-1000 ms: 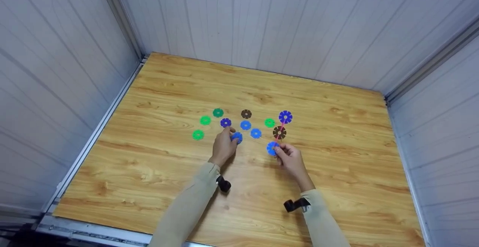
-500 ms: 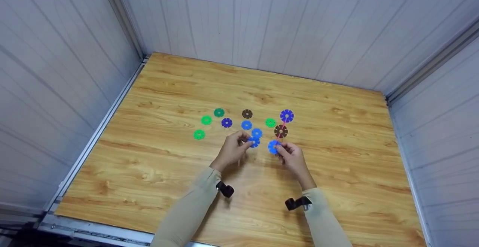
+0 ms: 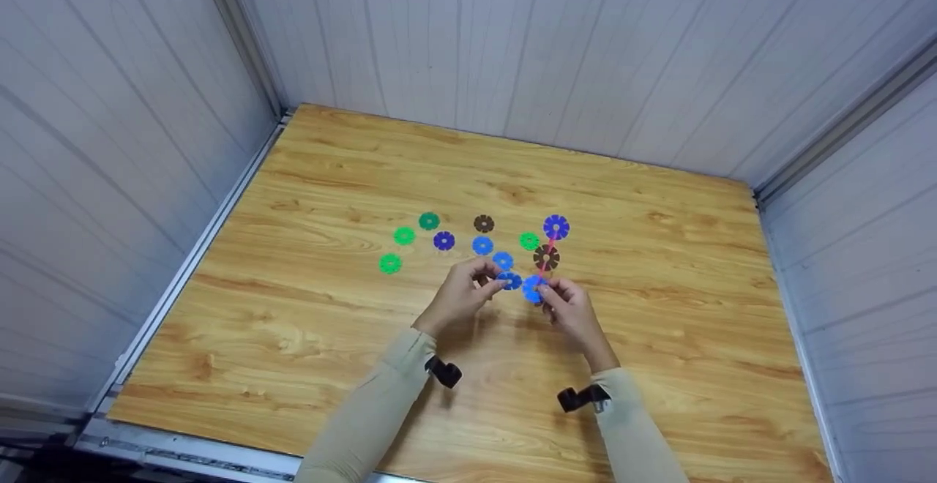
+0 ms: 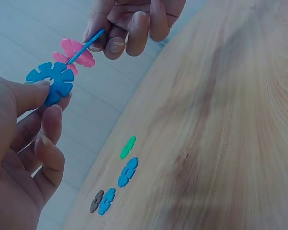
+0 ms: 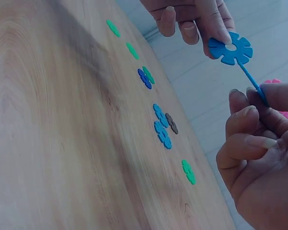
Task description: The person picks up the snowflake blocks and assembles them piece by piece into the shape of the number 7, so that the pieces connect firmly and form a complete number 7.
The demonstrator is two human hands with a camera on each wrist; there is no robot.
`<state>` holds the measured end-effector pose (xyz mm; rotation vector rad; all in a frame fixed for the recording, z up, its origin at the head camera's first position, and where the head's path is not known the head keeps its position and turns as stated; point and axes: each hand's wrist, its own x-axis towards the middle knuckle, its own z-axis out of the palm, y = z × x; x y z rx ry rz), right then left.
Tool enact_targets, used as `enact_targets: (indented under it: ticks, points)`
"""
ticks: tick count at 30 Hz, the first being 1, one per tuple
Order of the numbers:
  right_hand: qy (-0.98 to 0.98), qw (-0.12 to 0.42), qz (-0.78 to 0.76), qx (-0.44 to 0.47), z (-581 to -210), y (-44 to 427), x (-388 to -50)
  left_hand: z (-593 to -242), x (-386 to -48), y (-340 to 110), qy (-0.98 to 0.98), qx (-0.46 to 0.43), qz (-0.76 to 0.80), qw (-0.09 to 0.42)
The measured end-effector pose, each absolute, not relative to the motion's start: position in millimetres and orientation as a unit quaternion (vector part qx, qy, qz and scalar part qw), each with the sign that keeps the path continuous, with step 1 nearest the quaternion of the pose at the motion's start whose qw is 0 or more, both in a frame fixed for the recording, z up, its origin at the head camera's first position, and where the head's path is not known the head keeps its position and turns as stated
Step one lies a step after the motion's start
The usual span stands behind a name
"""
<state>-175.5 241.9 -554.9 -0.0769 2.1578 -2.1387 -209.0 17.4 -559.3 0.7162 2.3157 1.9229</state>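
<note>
My left hand (image 3: 463,293) pinches a blue slotted plastic disc (image 3: 509,280) between thumb and fingers. My right hand (image 3: 575,311) pinches another blue slotted disc (image 3: 531,290), seen edge-on in both wrist views. This one ends a chain with pink discs (image 4: 89,57), a brown disc (image 3: 539,256) and a dark-blue disc (image 3: 556,227) at its far end. In the right wrist view the rims of the two blue discs (image 5: 244,50) meet; whether their slots interlock I cannot tell. Fingers hide part of both.
Loose slotted discs lie on the wooden table (image 3: 293,307): several green ones (image 3: 390,263), a dark-blue one (image 3: 443,241), two blue ones (image 3: 482,246) and a brown one (image 3: 484,224). Pale panel walls (image 3: 498,51) stand at the back and sides.
My left hand has carried its blue disc from the left toward the right hand and tilted it. My right hand stays nearly in place with the chain.
</note>
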Motion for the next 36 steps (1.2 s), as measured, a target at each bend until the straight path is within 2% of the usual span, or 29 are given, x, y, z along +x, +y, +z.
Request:
enact_targets:
  ticks: [19, 26, 36]
  points:
    - [0.68, 0.077, -0.728, -0.042, -560.4, 235.6, -172.8, -560.8, -203.6, 18.0, 0.755, 0.307, 0.579, 0.001]
    - [0.647, 0.088, -0.754, -0.069, -562.2, 237.6, -171.5, -560.5, -201.2, 23.5, 0.767, 0.356, 0.529, -0.077]
    - [0.625, 0.07, -0.777, -0.009, -562.1, 238.5, -169.3, -567.0, -195.2, 34.7, 0.769, 0.387, 0.489, -0.143]
